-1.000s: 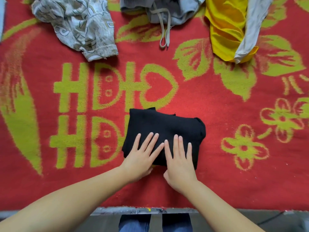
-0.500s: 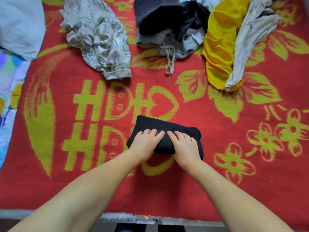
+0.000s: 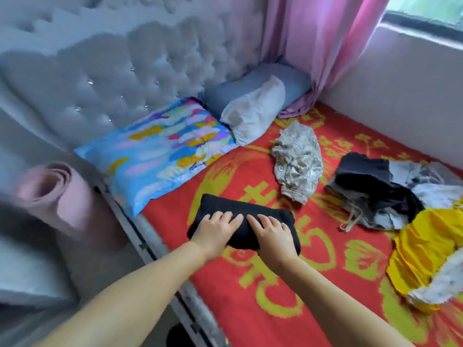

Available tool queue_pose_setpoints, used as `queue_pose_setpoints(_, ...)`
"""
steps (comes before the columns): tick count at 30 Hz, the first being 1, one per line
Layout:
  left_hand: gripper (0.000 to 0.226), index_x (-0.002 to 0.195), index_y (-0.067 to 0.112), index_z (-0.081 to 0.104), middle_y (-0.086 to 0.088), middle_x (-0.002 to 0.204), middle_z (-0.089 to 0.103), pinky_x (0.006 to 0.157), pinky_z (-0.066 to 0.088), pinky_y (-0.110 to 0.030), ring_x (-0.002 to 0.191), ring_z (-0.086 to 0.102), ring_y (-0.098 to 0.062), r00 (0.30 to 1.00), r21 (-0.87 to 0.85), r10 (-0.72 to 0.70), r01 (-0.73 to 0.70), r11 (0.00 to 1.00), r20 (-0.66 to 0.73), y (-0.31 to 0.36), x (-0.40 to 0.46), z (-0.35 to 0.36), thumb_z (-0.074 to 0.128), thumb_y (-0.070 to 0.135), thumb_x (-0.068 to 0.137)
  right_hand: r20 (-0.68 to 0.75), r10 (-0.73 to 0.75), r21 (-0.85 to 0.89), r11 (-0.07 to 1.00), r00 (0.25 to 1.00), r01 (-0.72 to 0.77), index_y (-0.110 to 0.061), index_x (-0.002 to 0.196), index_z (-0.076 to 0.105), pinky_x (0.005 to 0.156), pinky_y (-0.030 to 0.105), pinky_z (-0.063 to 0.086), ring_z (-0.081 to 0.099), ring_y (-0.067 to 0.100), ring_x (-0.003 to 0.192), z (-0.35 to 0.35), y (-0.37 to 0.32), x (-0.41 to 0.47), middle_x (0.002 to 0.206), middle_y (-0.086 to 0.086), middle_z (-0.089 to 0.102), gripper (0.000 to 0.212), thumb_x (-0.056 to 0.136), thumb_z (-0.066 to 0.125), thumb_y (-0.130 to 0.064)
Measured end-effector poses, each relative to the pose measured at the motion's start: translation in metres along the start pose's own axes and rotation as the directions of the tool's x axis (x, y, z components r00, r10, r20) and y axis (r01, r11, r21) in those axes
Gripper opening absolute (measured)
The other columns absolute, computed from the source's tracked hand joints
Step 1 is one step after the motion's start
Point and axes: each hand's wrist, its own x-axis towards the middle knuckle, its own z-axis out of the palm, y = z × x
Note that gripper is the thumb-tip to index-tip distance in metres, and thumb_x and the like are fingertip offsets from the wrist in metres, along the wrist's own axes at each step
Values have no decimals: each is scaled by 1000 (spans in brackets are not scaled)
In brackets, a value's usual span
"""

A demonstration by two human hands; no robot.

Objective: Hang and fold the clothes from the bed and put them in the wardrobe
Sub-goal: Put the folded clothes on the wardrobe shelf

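The folded black garment (image 3: 240, 221) is seen near the edge of the bed (image 3: 288, 309), on the red cover, and it is gripped along its near side by the left hand (image 3: 216, 230) and the right hand (image 3: 271, 235), fingers curled over the top. Soft, light cloth is judged here, so the bundle is likely to sag and unfold unless it is supported from underneath at both ends.
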Motion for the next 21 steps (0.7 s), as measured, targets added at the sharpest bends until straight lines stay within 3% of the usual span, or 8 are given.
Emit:
queue_pose_setpoints(5, 79, 151, 19, 11, -11, 145, 33, 102, 38, -45, 130, 37, -32, 939, -48, -343, 345, 938, 35, -77, -134, -7, 54, 4, 86, 24, -331, -79, 940, 943, 332, -29, 150, 13, 108, 41, 31, 30, 23, 137, -33, -136, 9, 147, -1, 32, 78, 88, 59, -24)
queue_pose_setpoints(10, 81, 151, 17, 10, -11, 143, 35, 100, 39, -46, 127, 40, -33, 794, -86, -601, 607, 790, 90, -140, -301, 18, 59, 10, 86, 84, -613, -113, 777, 785, 619, -26, 152, 10, 108, 40, 31, 30, 23, 138, -32, -305, -19, 148, 2, 32, 79, 89, 58, -28)
queue_pose_setpoints(17, 84, 150, 18, 9, -11, 142, 35, 94, 42, -42, 124, 42, -32, 582, -63, -781, 809, 584, 226, -212, -552, 78, 63, 19, 86, 175, -810, -69, 557, 560, 827, -26, 151, 10, 108, 41, 33, 31, 28, 136, 8, -556, -111, 147, 4, 32, 81, 88, 62, -26)
queue_pose_setpoints(21, 82, 150, 20, 9, -9, 142, 36, 93, 41, -41, 124, 41, -31, 497, -64, -831, 865, 498, 250, -246, -658, 102, 61, 26, 88, 208, -851, -50, 483, 482, 874, -27, 150, 12, 108, 44, 33, 33, 30, 135, 22, -663, -155, 146, 5, 33, 84, 85, 64, -20)
